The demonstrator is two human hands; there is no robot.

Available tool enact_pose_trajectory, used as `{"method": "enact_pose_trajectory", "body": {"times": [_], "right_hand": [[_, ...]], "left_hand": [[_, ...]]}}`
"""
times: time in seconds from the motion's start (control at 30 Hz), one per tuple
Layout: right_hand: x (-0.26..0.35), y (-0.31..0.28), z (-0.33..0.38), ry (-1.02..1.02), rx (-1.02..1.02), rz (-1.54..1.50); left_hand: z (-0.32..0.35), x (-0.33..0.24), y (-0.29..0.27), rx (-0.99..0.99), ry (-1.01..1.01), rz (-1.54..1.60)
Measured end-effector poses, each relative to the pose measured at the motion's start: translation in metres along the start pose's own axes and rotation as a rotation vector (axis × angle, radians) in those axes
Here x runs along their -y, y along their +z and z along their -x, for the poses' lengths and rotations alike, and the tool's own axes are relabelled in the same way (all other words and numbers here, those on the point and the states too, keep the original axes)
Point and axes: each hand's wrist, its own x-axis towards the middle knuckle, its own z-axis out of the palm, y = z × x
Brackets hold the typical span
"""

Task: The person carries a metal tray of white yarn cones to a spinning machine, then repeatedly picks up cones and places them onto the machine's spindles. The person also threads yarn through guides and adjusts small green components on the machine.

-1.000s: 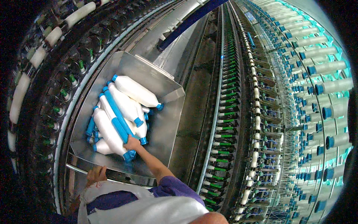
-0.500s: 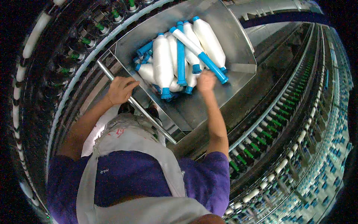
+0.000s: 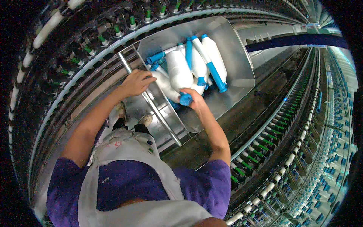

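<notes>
In the metal cart bin (image 3: 242, 64) lies a pile of white yarn bobbins on blue tubes. My right hand (image 3: 195, 100) is closed round the blue near end of a thick full bobbin (image 3: 179, 70), which slants away from me. My left hand (image 3: 137, 82) rests across the cart's handle bar (image 3: 160, 117), fingers stretched toward the bin's near edge. Just beyond those fingertips is another white bobbin (image 3: 163, 81). A partly wound bobbin (image 3: 216, 77), half white and half bare blue, lies to the right, beside a full one (image 3: 214, 56). A blue tube (image 3: 188, 53) sits between bobbins.
Spinning frames flank the cart. A curved rail (image 3: 102, 47) with green-topped spindles (image 3: 117, 29) runs along the left. On the right stands a long row of green and white spindles (image 3: 261, 148). A dark band (image 3: 298, 42) crosses beyond the bin.
My right hand has moved left and taken hold of the thick bobbin's blue end. That bobbin has tilted toward me. My left hand has shifted, its fingers reaching nearer the bin's edge.
</notes>
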Motion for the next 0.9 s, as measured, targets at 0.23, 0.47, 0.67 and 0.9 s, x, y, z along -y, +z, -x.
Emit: {"method": "enact_pose_trajectory", "body": {"times": [0.23,0.47,0.67,0.9], "right_hand": [[0.021,0.084,0.195,-0.393,-0.074,0.134],[-0.041,0.166,0.190,-0.473,1.036,-0.549],[-0.036,0.191,0.170,-0.450,0.925,-0.040],[0.016,0.233,0.116,-1.217,0.040,1.351]], "left_hand": [[-0.065,-0.054,0.014,-0.220,-0.568,0.910],[-0.134,-0.144,-0.063,0.041,-0.014,2.380],[-0.107,-0.122,-0.149,-0.149,-0.193,2.004],[-0.043,-0.081,-0.210,-0.980,-0.204,1.117]]}}
